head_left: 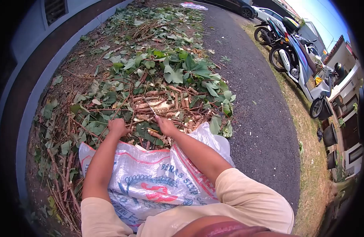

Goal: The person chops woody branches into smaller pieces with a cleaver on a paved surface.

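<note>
Head view: leaf litter (pixel 158 75) beside asphalt road (pixel 253 110).

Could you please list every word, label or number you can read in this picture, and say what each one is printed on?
"BERAS" on the white woven sack, in blue letters, under the right hand's forearm.
"SEP", right after it on the same sack; the rest runs under the arm and is hidden.
The red lettering lower on the sack is too creased to read.
Nothing on the motorcycles is legible.
</note>
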A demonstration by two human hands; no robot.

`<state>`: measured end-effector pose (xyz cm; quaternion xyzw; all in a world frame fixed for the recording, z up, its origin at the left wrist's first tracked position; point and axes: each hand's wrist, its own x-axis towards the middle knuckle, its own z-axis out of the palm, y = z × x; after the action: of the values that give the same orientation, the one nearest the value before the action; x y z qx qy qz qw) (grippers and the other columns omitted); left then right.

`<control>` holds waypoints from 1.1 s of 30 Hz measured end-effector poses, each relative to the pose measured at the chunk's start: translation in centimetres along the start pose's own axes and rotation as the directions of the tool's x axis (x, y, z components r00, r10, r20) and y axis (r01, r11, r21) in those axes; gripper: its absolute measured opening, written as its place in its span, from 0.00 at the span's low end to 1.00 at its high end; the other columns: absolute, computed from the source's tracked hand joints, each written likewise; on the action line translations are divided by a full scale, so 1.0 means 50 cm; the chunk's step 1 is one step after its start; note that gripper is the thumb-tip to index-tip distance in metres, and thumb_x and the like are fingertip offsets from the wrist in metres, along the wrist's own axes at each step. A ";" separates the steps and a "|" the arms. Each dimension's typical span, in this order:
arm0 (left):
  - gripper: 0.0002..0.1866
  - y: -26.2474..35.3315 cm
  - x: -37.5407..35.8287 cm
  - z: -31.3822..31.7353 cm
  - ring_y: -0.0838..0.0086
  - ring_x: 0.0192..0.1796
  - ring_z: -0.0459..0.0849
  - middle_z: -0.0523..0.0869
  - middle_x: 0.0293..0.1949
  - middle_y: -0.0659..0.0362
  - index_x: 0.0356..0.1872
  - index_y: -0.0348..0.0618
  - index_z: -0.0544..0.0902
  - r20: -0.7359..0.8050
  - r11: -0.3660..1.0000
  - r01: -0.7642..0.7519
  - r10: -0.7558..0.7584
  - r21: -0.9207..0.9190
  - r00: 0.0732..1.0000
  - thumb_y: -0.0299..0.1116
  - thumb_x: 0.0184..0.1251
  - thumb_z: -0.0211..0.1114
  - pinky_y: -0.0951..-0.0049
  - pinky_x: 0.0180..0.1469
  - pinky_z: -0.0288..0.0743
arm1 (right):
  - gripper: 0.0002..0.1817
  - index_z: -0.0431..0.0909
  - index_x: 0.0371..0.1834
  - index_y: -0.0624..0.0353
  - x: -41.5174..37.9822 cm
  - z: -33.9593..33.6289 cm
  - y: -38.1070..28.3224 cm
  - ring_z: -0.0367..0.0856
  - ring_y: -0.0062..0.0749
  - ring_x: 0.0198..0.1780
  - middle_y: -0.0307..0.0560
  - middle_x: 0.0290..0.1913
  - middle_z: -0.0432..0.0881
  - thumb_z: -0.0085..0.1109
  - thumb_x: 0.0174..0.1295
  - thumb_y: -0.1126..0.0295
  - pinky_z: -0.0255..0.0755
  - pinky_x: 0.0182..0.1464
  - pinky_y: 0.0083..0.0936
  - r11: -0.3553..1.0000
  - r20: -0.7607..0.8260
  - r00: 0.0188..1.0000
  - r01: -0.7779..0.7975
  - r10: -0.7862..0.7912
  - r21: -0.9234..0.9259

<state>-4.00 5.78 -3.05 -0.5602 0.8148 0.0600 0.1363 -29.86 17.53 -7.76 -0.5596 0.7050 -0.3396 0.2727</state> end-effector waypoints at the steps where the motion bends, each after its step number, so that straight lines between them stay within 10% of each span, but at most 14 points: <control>1: 0.32 -0.001 0.001 0.002 0.59 0.57 0.89 0.92 0.50 0.54 0.48 0.45 0.91 -0.009 0.998 -0.011 0.012 0.057 1.000 0.62 0.53 0.80 0.56 0.65 0.74 | 0.39 0.82 0.41 0.67 0.011 0.002 0.007 0.84 0.67 0.46 0.66 0.39 0.87 0.34 0.82 0.38 0.75 0.53 0.51 0.999 0.111 0.993 -0.046 0.047 -0.010; 3: 0.30 0.006 0.004 -0.006 0.59 0.57 0.89 0.92 0.49 0.54 0.46 0.45 0.91 -0.053 0.995 -0.051 0.056 0.085 0.997 0.59 0.52 0.80 0.56 0.64 0.74 | 0.42 0.84 0.38 0.67 0.023 0.009 0.004 0.86 0.61 0.46 0.65 0.38 0.87 0.33 0.81 0.37 0.75 0.54 0.49 0.993 0.085 0.992 -0.098 0.092 0.060; 6: 0.24 -0.058 -0.027 0.097 0.57 0.54 0.89 0.93 0.46 0.53 0.42 0.46 0.91 -0.090 0.993 -0.067 0.076 0.097 0.993 0.53 0.51 0.81 0.56 0.63 0.74 | 0.36 0.80 0.35 0.64 0.007 -0.015 -0.031 0.80 0.35 0.20 0.46 0.20 0.78 0.37 0.84 0.42 0.75 0.29 0.38 0.974 0.074 0.996 -0.064 0.049 0.218; 11: 0.27 0.001 0.024 0.013 0.56 0.57 0.86 0.91 0.47 0.51 0.46 0.42 0.86 -0.275 0.991 -0.078 0.045 -0.112 0.961 0.44 0.46 0.85 0.50 0.66 0.71 | 0.29 0.76 0.46 0.65 -0.017 -0.061 -0.104 0.81 0.70 0.42 0.67 0.33 0.82 0.41 0.83 0.46 0.71 0.46 0.57 0.976 -0.205 0.977 0.092 -0.051 0.197; 17: 0.31 0.024 -0.010 -0.034 0.53 0.58 0.85 0.90 0.48 0.48 0.46 0.43 0.84 -0.367 0.970 -0.152 0.074 -0.188 0.927 0.48 0.46 0.88 0.51 0.67 0.69 | 0.25 0.73 0.48 0.63 -0.037 -0.081 -0.147 0.82 0.65 0.38 0.63 0.31 0.82 0.43 0.84 0.48 0.69 0.42 0.54 0.955 -0.284 0.944 0.225 -0.165 0.194; 22: 0.34 0.025 0.000 -0.005 0.55 0.61 0.85 0.90 0.49 0.48 0.51 0.41 0.83 -0.202 0.983 -0.139 0.112 -0.123 0.973 0.49 0.46 0.88 0.51 0.73 0.66 | 0.33 0.81 0.49 0.64 -0.002 0.000 -0.022 0.84 0.71 0.48 0.72 0.41 0.86 0.41 0.81 0.42 0.74 0.54 0.59 0.993 0.038 0.994 -0.104 0.106 -0.054; 33: 0.42 0.000 0.024 0.036 0.54 0.65 0.81 0.87 0.57 0.49 0.64 0.38 0.77 -0.295 0.956 -0.281 0.245 -0.087 0.924 0.44 0.47 0.88 0.47 0.77 0.60 | 0.26 0.75 0.49 0.62 -0.045 -0.065 -0.167 0.82 0.70 0.39 0.64 0.32 0.83 0.44 0.83 0.46 0.71 0.40 0.56 0.966 -0.231 0.955 0.220 -0.185 0.135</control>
<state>-4.15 5.14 -5.11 -0.4560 0.8882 0.0496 -0.0260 -26.79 19.09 0.83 -0.5651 0.6399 -0.4800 0.2017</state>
